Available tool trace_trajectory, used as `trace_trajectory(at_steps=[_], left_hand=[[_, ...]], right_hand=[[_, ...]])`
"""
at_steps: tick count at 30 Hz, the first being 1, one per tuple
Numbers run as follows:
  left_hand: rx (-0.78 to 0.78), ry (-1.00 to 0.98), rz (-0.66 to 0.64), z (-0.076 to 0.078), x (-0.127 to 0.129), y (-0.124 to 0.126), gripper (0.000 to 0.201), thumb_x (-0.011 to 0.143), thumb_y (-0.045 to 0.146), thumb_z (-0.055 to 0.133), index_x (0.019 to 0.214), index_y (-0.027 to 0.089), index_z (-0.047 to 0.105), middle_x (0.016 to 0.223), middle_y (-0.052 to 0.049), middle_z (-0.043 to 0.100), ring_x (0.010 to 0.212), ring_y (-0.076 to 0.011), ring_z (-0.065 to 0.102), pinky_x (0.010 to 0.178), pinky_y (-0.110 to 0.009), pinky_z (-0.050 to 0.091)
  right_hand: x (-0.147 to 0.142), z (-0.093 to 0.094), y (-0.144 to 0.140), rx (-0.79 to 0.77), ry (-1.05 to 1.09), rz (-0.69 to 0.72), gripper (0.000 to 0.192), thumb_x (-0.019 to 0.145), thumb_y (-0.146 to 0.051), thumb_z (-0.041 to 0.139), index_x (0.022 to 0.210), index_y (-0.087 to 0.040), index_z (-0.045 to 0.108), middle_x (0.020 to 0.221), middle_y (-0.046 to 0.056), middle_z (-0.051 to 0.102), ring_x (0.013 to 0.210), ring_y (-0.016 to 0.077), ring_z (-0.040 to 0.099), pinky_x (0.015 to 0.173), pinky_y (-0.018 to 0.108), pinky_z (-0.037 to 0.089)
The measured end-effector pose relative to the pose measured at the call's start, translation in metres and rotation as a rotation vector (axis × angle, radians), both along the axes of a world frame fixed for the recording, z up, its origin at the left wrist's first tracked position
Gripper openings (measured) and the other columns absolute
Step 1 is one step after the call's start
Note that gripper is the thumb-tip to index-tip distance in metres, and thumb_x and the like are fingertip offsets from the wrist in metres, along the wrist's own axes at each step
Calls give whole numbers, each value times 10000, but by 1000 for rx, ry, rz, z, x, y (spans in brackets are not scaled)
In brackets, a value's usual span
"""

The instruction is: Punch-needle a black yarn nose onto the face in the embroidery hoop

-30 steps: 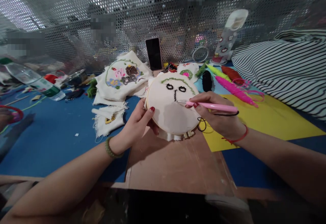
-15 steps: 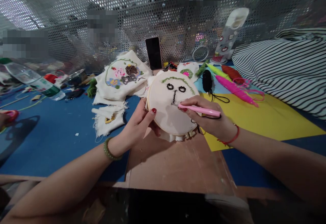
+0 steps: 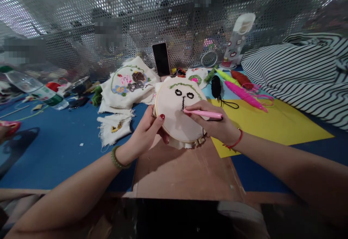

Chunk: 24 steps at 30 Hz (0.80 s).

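Note:
My left hand [image 3: 148,130] grips the left rim of a round embroidery hoop [image 3: 174,117] stretched with white cloth. The cloth carries a green arc, two black rings and a short black line. My right hand [image 3: 214,125] holds a pink punch needle pen [image 3: 203,113], its tip touching the cloth just below the black line. A black thread [image 3: 230,105] trails from the pen toward a black yarn spool [image 3: 216,86]. The hoop is tilted up above a brown board [image 3: 185,170].
Embroidered cloth pieces [image 3: 127,87] lie at back left, a phone [image 3: 161,59] leans on the perforated metal wall, and pink, green and red yarn skeins [image 3: 243,92] rest by a yellow sheet [image 3: 266,123]. Striped fabric [image 3: 299,72] fills the right. A plastic bottle [image 3: 32,88] lies far left.
My right hand has moved left with the pen, bringing its tip from the hoop's right side to just under the black line. The hoop stays held.

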<state>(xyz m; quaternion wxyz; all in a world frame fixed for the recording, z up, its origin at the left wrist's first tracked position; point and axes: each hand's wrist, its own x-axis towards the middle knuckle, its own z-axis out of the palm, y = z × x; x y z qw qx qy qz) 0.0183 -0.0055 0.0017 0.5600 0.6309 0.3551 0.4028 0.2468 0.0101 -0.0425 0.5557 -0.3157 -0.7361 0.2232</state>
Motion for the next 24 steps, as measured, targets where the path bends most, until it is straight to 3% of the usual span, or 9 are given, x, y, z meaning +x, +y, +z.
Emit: trace_trajectory(at_steps=[9, 24], left_hand=[[-54, -38, 35, -6, -1, 5, 402, 927, 482, 657, 1107, 202, 430, 712, 46, 629, 426, -99, 602, 423, -234, 568], [-39, -3, 49, -6, -3, 5, 346, 946, 459, 631, 1096, 203, 453, 729, 32, 634, 453, -107, 614, 441, -247, 569]], right_hand=[[3, 6, -5, -115, 103, -37, 197, 927, -418, 691, 942, -228, 737, 933, 55, 776, 909, 204, 732, 822, 385, 601], [7, 8, -9, -68, 65, -23, 91, 934, -317, 685, 943, -251, 747, 930, 46, 789, 892, 203, 749, 789, 360, 609]])
